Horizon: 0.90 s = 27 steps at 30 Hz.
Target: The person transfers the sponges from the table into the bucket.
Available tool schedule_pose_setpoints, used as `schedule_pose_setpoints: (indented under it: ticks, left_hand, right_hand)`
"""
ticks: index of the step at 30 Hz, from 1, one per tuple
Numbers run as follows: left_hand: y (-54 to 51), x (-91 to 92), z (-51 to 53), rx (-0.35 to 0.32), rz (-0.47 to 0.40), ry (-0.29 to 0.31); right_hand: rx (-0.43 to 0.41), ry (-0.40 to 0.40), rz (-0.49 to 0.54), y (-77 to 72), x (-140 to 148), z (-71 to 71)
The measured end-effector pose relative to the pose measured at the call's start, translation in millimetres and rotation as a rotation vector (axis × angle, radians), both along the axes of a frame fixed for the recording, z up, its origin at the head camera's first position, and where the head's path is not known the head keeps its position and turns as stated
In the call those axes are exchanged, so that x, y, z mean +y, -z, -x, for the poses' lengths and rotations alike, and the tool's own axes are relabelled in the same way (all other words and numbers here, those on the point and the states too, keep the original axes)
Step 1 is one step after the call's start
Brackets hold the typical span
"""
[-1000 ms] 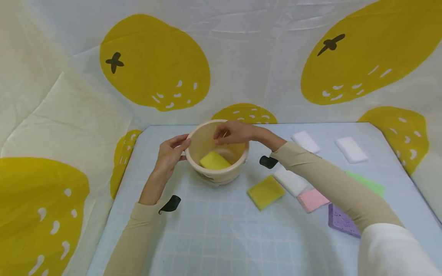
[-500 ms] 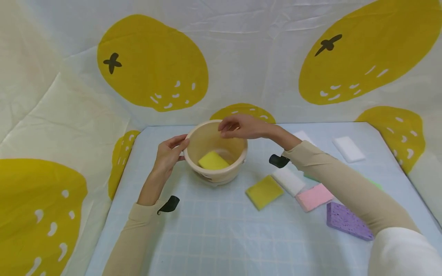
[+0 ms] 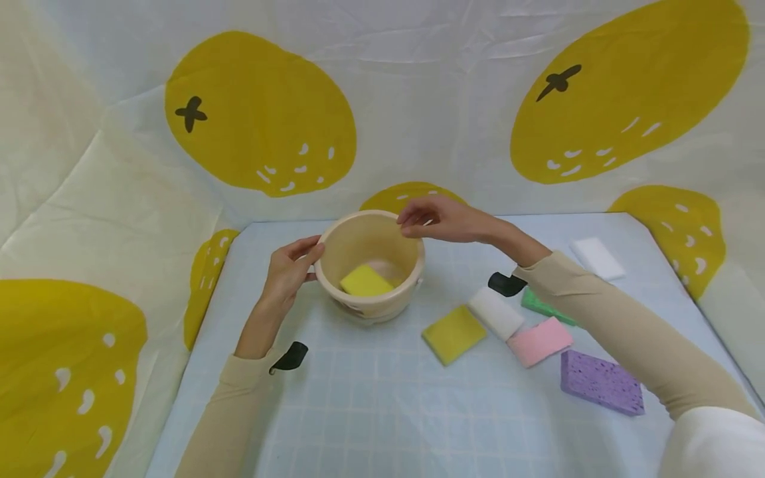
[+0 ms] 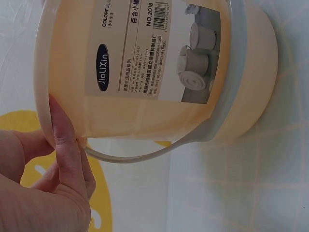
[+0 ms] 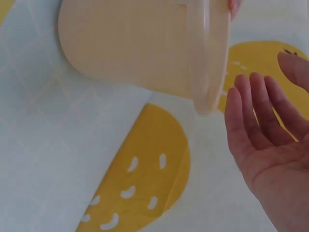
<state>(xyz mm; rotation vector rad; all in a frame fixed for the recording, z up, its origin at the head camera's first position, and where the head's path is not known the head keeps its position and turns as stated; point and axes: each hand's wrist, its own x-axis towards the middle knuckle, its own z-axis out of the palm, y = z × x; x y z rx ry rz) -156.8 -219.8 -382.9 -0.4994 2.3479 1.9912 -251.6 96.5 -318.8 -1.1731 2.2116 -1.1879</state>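
A cream plastic bucket (image 3: 382, 307) stands slightly tilted at the back of the table, a bright yellow sponge (image 3: 366, 281) lying inside on its bottom. My left hand (image 3: 293, 269) pinches the bucket's left rim between thumb and fingers. In the left wrist view, the bucket's printed label (image 4: 149, 53) and its handle (image 4: 130, 158) show beside that hand. My right hand (image 3: 448, 219) hovers at the right side of the rim. Its fingers are relaxed and hold nothing; the right wrist view shows the bare palm (image 5: 280, 169) just off the rim.
Right of the bucket lie an olive-yellow sponge (image 3: 454, 334), a white one (image 3: 496, 313), a pink one (image 3: 540, 341), a green one (image 3: 545, 307) and a purple one (image 3: 601, 383). Another white sponge (image 3: 597, 257) lies farther back. A fruit-print curtain (image 3: 418, 119) encloses the table.
My right hand has moved out of the bucket, to the right and slightly up. The right sleeve's shift uncovers more of the green and purple sponges. My left hand keeps its grip on the rim.
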Motion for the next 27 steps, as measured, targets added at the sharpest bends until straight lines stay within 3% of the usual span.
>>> schedule_pose_setpoints:
  ticks: [8, 15, 21, 27]
  left_hand:
    - [-0.1, 0.5, -0.2, 0.003, -0.009, -0.002]
    - [0.9, 0.0, 0.8, -0.005, -0.009, -0.013]
    - [1.7, 0.7, 0.0, 0.017, -0.02, -0.006]
    - [2.4, -0.3, 0.0, 0.016, -0.013, -0.005]
  right_hand:
    - [-0.023, 0.047, 0.025, 6.6, 22.2, -5.6]
    - [-0.048, 0.092, -0.02, 16.8, 41.8, -9.9]
    - [-0.092, 0.125, -0.064, 33.3, 55.0, -13.8]
    - [-0.14, 0.101, -0.039, 55.1, 60.8, -18.0]
